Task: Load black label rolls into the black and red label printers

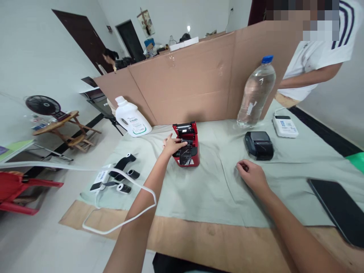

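A small red-and-black printer (195, 157) stands on the cloth with its lid raised. A roll of glossy black film (185, 155) sits in it, its loose end hanging over the front. My left hand (171, 145) reaches over the printer's left side, thumb and forefinger closed on the film roll, the other fingers spread. My right hand (252, 173) rests on the cloth, fingers curled in and nothing visible in them. Just beyond it lies a black portable printer (258, 145), lid down. Several small black rolls (124, 188) lie at the left.
A cardboard panel (187, 83) stands along the back. Before it are a white jug (132, 117) and a water bottle (257, 94). A white cable (133, 218) loops above my left forearm. A phone (338, 208) and a white device (285, 126) lie right; a person stands behind.
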Motion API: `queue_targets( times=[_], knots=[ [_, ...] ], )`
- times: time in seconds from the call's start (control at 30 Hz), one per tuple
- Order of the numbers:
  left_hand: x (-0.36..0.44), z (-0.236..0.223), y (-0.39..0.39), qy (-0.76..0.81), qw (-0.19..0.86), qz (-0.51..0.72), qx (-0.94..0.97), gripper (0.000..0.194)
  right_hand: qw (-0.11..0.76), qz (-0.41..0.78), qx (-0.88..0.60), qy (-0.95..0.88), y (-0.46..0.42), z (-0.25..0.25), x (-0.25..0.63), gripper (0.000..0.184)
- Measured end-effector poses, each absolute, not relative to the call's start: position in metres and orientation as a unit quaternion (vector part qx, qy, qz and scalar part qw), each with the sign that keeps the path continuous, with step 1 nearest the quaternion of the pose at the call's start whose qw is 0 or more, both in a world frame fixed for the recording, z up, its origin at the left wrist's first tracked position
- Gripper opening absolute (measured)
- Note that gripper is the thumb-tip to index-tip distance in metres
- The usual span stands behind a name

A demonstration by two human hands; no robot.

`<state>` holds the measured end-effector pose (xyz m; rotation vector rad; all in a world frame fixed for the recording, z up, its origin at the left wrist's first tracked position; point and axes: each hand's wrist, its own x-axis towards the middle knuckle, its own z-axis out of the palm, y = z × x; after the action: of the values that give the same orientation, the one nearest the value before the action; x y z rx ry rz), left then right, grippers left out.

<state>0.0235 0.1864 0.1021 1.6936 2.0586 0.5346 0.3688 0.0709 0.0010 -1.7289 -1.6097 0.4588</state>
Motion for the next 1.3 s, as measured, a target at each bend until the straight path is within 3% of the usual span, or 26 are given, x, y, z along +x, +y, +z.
queue_targets(
  times=[0.37,0.53,0.67,0.8,1.0,1.13,1.3],
  knots=[
    [0.025,0.105,0.208,0.701,0.154,0.06,0.694,0.055,0.365,0.177,-0.671,-0.62,0.071,0.003,0.368,0.024],
    [0.014,0.104,0.191,0.679,0.158,0.173,0.696,0.043,0.37,0.186,-0.667,-0.62,0.069,0.006,0.368,0.026],
    [-0.002,0.095,0.148,0.551,0.129,0.266,0.78,0.038,0.367,0.195,-0.665,-0.621,0.068,0.01,0.368,0.026],
    [-0.011,0.072,0.117,0.449,0.043,0.257,0.855,0.044,0.377,0.213,-0.651,-0.624,0.07,0.021,0.363,0.027],
    [-0.007,0.039,0.112,0.403,-0.105,0.348,0.84,0.036,0.383,0.197,-0.598,-0.676,0.104,0.063,0.333,0.023],
    [-0.003,0.035,0.11,0.391,-0.148,0.392,0.82,0.036,0.459,0.215,-0.559,-0.656,0.166,0.091,0.29,0.027],
    [0.001,0.036,0.106,0.371,-0.177,0.418,0.81,0.036,0.55,0.372,-0.479,-0.575,0.235,0.094,0.219,0.042]
  ],
)
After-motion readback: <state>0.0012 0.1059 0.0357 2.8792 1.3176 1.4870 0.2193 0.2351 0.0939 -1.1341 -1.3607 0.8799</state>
